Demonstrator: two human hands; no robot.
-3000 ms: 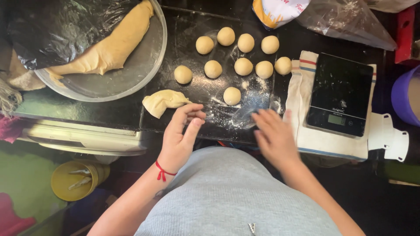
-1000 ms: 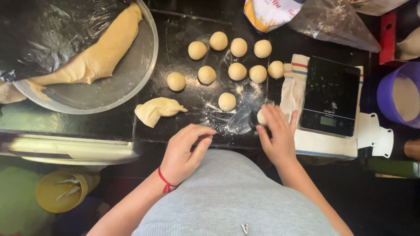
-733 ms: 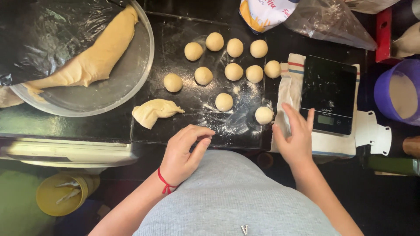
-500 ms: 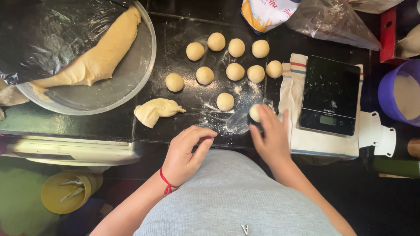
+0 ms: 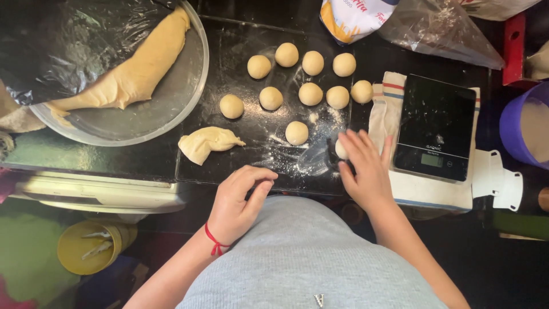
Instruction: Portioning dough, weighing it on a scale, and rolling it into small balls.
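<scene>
Dough ball (image 5: 341,150) half hidden under right hand (image 5: 366,171), on floured black counter (image 5: 229,51) beside left edge of striped towel (image 5: 384,109). Right hand palm down, fingers together and curved over ball, cupping it against counter; only ball's left side visible. Left hand (image 5: 239,201) at counter's near edge, loosely curled, thumb and fingertips nearly meeting, holding nothing visible; red string around wrist. Ten finished dough balls (image 5: 311,94) in loose rows farther up counter, one of them (image 5: 297,133) near left of cupped ball, apart from it. Irregular dough lump (image 5: 207,144) on counter left of centre, well apart from both hands. Large dough mass (image 5: 131,71) in round metal pan (image 5: 171,114) at upper left, partly under dark plastic wrap (image 5: 63,40). Black kitchen scale (image 5: 436,129) on towel, just right of right hand. Flour bag (image 5: 354,17) and clear plastic bag (image 5: 440,28) along far edge. Purple container (image 5: 523,123) at far right. Yellow tub (image 5: 91,246) below counter at lower left.
</scene>
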